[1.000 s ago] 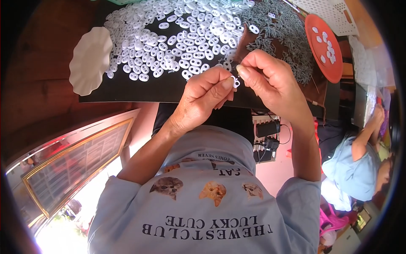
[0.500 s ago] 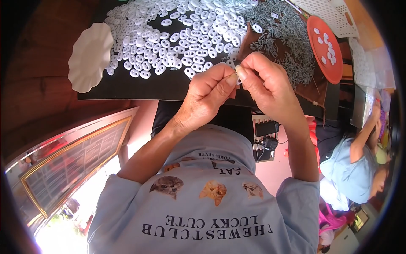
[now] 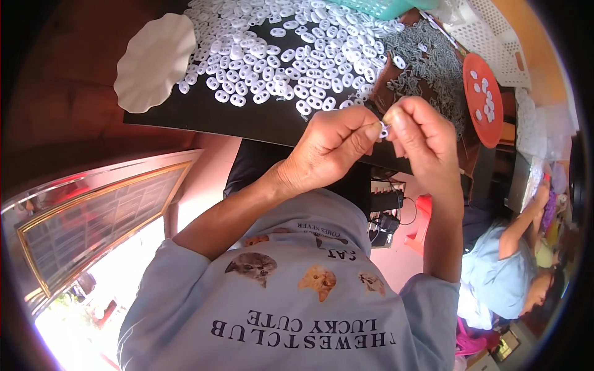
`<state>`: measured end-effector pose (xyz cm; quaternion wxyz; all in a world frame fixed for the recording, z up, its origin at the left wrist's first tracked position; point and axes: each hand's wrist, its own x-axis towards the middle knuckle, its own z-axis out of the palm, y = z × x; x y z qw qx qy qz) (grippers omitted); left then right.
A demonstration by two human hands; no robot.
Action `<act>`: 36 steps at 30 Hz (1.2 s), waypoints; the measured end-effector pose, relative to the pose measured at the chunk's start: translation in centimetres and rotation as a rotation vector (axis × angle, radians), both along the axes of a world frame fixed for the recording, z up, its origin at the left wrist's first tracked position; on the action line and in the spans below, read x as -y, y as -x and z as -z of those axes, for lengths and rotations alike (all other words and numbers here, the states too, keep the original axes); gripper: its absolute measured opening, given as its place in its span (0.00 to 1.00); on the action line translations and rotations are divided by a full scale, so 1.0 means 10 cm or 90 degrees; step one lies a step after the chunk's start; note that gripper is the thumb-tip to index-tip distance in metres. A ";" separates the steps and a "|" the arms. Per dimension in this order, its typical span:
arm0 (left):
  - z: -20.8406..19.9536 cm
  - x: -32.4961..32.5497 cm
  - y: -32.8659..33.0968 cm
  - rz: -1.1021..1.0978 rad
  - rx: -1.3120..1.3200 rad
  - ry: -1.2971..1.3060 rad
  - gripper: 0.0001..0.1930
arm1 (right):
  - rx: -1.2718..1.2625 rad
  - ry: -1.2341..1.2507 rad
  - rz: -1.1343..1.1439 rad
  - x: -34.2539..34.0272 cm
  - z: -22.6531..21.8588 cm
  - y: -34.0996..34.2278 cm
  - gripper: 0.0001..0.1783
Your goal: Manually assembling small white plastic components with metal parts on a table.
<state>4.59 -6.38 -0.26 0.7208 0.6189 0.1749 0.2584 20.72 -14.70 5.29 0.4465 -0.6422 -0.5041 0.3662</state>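
Note:
My left hand (image 3: 331,148) pinches a small white oval plastic piece with holes (image 3: 384,133) between thumb and forefinger. Close against it, my right hand (image 3: 427,142) is closed in a pinch at the same piece. A thin sliver shows by the right fingertips, too small to name. Both hands are raised over the near edge of the black table (image 3: 204,127). Beyond them spreads a heap of similar white two-holed ovals (image 3: 315,74). To its right lies a pile of small grey slender parts (image 3: 427,68), on a brown cloth (image 3: 387,80).
A white wavy-rimmed plate (image 3: 151,65) stands at the table's left end. On the right, a red plate (image 3: 495,133) holds several white pieces, near a white perforated basket (image 3: 486,34). A teal container (image 3: 371,7) sits at the back. Another person (image 3: 498,272) works at far right.
The view has shifted, so the table's contents appear farther right. My two hands remain together at the white piece, which now shows more plainly between the fingertips.

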 end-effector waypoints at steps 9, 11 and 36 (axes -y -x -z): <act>-0.04 -0.21 0.36 -0.033 0.048 -0.139 0.03 | 0.297 -0.104 -0.118 -0.66 -0.02 -0.02 0.05; 0.02 -0.27 0.41 -0.053 0.080 -0.110 0.03 | 0.343 -0.178 -0.173 -0.96 0.07 0.07 0.05; 0.21 -0.42 0.47 -0.107 0.119 -0.148 0.01 | 0.634 -0.089 -0.299 -1.99 0.26 0.56 0.11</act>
